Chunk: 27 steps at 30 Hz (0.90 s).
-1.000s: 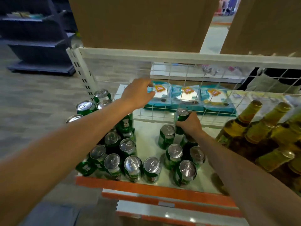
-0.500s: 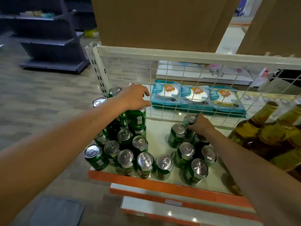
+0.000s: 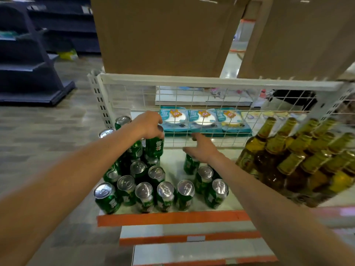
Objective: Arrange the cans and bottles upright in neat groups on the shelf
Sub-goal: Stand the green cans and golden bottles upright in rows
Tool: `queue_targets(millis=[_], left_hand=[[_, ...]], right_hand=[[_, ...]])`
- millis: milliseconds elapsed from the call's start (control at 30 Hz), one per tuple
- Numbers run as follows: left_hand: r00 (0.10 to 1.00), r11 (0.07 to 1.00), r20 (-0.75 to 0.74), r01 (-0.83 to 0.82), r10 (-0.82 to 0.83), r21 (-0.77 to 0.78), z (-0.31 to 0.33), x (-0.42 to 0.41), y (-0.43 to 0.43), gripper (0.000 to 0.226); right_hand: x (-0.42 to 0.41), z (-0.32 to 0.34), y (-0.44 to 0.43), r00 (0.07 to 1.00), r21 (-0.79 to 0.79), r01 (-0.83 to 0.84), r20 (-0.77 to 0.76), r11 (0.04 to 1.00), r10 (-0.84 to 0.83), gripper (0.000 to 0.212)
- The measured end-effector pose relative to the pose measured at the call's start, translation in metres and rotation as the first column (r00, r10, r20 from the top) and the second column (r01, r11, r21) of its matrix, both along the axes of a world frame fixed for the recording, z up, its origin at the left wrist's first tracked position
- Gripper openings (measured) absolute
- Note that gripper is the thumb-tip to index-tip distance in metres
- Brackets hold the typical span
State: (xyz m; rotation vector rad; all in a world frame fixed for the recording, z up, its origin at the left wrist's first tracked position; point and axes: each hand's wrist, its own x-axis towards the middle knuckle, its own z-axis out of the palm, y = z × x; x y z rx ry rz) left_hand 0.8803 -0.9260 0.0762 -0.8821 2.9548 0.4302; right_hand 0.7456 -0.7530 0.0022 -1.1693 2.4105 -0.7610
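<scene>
Right hand (image 3: 203, 148) released can (image 3: 190, 164); wire grid (image 3: 211, 120) behind, bottles (image 3: 288, 150) beside.

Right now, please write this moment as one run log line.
left hand: grips raised green can from above | right hand: open, above back can | bottles: untouched

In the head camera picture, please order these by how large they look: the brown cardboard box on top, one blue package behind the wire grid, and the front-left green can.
1. Cardboard box, clearly largest.
2. Blue package and front-left green can look alike; the can is nearer, so I do not rank them.
</scene>
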Motion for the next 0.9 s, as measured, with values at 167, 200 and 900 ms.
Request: queue_targets(millis=[167,200,900], left_hand=[[0.995,0.998,-0.077,0.066,-0.066,0.0,0.013,-0.024,0.021,0.061],[0.993,0.997,-0.096,0.075,-0.074,0.012,0.013,-0.028,0.026,0.061],[0.989,0.996,-0.113,-0.092,0.091,-0.004,-0.001,0.017,-0.061,0.047]], right_hand=[[0.03,-0.002,-0.012,0.984,-0.19,0.024,0.178,0.981,0.011,0.091],[0.032,-0.003,-0.014,0.979,-0.231,0.048,0.206,0.972,0.001,0.093],[-0.023,-0.083,-0.082,0.994,0.149,0.075,-0.094,0.986,-0.061,0.079]])
